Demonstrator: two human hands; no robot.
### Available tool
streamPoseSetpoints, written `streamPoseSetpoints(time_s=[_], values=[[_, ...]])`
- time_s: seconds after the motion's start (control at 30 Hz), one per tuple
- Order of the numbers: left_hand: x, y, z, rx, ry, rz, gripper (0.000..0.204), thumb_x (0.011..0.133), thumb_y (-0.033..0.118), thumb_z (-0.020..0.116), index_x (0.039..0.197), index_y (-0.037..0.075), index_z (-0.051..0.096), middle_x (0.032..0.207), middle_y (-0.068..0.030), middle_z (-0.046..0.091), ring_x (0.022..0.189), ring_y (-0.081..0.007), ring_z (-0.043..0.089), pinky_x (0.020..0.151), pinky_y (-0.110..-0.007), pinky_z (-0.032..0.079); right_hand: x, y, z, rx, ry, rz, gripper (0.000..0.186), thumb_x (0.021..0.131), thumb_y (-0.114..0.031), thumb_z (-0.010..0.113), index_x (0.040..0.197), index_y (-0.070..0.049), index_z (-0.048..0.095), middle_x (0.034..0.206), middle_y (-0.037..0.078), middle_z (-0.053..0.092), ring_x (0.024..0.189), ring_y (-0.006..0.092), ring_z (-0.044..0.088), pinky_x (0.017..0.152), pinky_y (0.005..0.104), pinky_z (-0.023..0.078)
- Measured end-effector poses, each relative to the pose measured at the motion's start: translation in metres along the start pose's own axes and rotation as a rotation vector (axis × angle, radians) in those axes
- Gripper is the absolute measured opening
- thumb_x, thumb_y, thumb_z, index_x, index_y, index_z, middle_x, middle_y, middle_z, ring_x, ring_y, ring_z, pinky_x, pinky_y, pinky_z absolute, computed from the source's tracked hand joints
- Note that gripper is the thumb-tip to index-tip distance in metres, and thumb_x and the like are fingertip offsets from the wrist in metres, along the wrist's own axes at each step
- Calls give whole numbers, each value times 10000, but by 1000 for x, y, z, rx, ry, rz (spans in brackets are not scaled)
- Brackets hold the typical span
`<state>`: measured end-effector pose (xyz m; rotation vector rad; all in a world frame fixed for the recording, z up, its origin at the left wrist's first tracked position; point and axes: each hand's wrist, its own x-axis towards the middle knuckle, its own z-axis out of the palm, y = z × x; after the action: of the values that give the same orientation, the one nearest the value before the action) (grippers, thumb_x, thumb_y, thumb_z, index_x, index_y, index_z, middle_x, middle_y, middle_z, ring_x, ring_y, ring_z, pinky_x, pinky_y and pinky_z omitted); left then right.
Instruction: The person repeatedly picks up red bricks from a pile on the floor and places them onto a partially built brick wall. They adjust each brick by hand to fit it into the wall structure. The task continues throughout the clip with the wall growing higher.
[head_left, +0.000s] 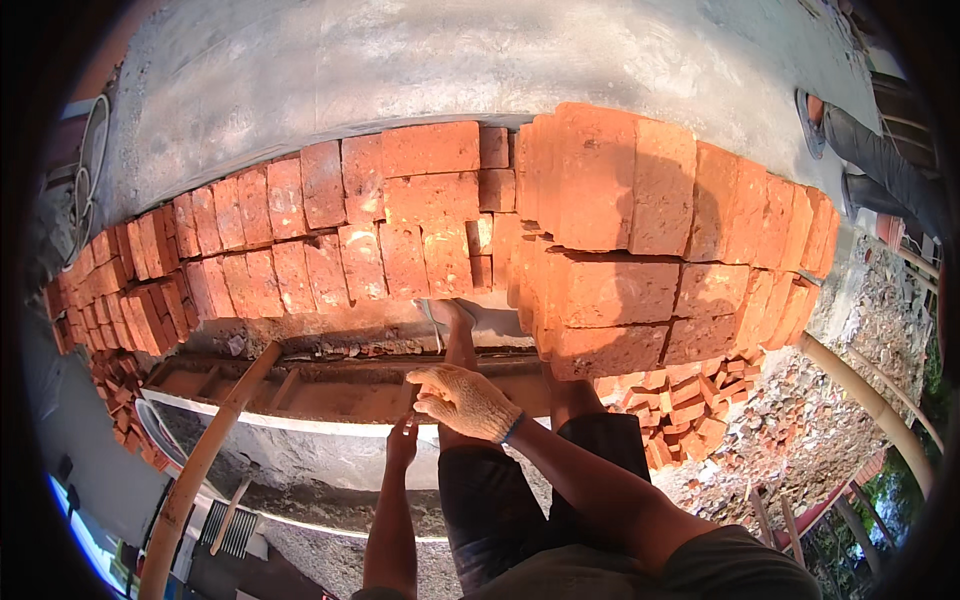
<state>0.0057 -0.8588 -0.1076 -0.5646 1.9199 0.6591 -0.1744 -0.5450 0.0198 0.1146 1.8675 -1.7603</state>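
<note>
My right hand (455, 403), in a knitted cream work glove, has its fingers curled near my left hand (403, 437). My bare left hand is just below the gloved fingertips, its fingers partly bent; what either holds, if anything, is unclear. Behind them runs a narrow ledge or channel with wooden pieces (285, 385). A tall stack of red bricks (620, 300) rises in front of me at the right, a shadow across it. A long double row of stacked bricks (325, 270) stretches leftward, above my sandalled foot (450, 315).
A grey concrete surface (400, 55) lies beyond the bricks. Bamboo poles (220, 440) (860, 390) lean at both sides. Loose bricks (685, 410) are piled on rubble at the lower right. Another person's legs (880, 160) show at upper right, and a coiled hose (90, 180) at left.
</note>
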Motion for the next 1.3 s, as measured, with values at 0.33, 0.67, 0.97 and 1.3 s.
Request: streamPoseSetpoints(time_s=[0.33,0.67,0.97,1.3], values=[[-211,16,-20,58,-150,31,456,1040,403,666,1394,115,676,1003,-176,780,777,-257,757,752,-410,585,-379,68,-287,301,902,516,282,1012,-254,640,1139,-9,695,926,60,693,708,152,598,665,327,498],[-84,288,-139,-177,43,600,428,1063,381,619,1338,60,680,986,-204,773,915,-306,758,806,-423,577,-642,87,-151,381,1264,912,401,1008,-367,664,1223,-35,730,945,76,699,819,208,672,682,424,574],[-101,381,-80,637,-344,328,482,1071,457,607,912,36,780,799,-82,751,670,-186,661,524,-345,488,-589,112,30,-209,943,737,228,955,-177,615,1109,-81,754,1065,199,767,1008,392,743,878,452,595],[-166,506,80,1051,-507,755,455,1057,370,667,1384,54,664,1221,-160,746,1140,-270,702,970,-415,540,-588,199,142,-198,1029,918,236,979,-249,611,1098,-126,773,1054,199,772,1056,382,744,914,498,583]])
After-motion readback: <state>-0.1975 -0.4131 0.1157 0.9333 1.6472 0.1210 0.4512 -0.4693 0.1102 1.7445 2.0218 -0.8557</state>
